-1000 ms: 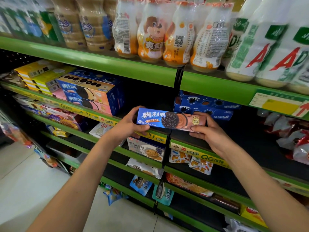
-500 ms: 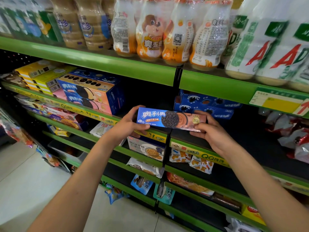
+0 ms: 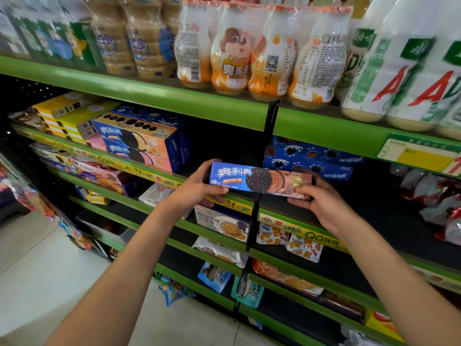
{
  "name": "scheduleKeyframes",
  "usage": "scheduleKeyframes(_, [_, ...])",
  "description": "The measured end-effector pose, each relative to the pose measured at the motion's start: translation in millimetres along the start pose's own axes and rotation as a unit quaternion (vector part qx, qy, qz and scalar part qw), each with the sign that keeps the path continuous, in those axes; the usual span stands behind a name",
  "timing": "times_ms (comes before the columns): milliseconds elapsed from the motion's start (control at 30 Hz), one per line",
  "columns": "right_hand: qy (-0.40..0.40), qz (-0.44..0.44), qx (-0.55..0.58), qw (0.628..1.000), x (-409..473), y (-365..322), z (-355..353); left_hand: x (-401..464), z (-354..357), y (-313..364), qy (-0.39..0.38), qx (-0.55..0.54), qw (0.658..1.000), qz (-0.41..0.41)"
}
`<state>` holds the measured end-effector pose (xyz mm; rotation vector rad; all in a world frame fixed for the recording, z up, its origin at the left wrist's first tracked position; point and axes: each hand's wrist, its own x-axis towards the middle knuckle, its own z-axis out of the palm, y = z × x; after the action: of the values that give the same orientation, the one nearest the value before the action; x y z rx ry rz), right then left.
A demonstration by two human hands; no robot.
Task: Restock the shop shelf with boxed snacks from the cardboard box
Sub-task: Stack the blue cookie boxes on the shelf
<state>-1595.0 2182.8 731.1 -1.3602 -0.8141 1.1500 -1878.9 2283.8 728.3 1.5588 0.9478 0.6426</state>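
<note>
The left hand (image 3: 197, 187) and right hand (image 3: 321, 203) each clamp one end of a long blue-and-brown cardboard biscuit box (image 3: 259, 179). Each grip curls round it, holding it level before the green-edged metal shop shelf (image 3: 294, 222).

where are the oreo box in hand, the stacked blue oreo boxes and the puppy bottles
oreo box (image 3: 259, 180), head view, cookie picture on its front
stacked blue oreo boxes (image 3: 314, 159), head view, top face
puppy bottles (image 3: 233, 58), head view, puppy label

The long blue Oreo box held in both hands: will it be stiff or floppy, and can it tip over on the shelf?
The Oreo box is probably stiff: it spans straight between left hand and right hand. Stood on its narrow edge it may tip; flat seems steadier.
</note>
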Motion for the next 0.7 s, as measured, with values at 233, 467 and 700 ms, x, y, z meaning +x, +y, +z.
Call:
scheduleKeyframes(233, [-0.015,0.003,0.012,1.0,-6,-3,-8,1,-2,1,0.002,-0.07,0.997,-0.015])
scheduleKeyframes(467, [-0.028,-0.022,0.012,0.999,-10,-2,-7,-2,-2,-12,0.025,-0.113,0.992,0.043])
scheduleKeyframes(700, [-0.041,-0.021,0.007,0.999,-12,-3,-7,-1,-2,-13,0.024,-0.109,0.992,0.062])
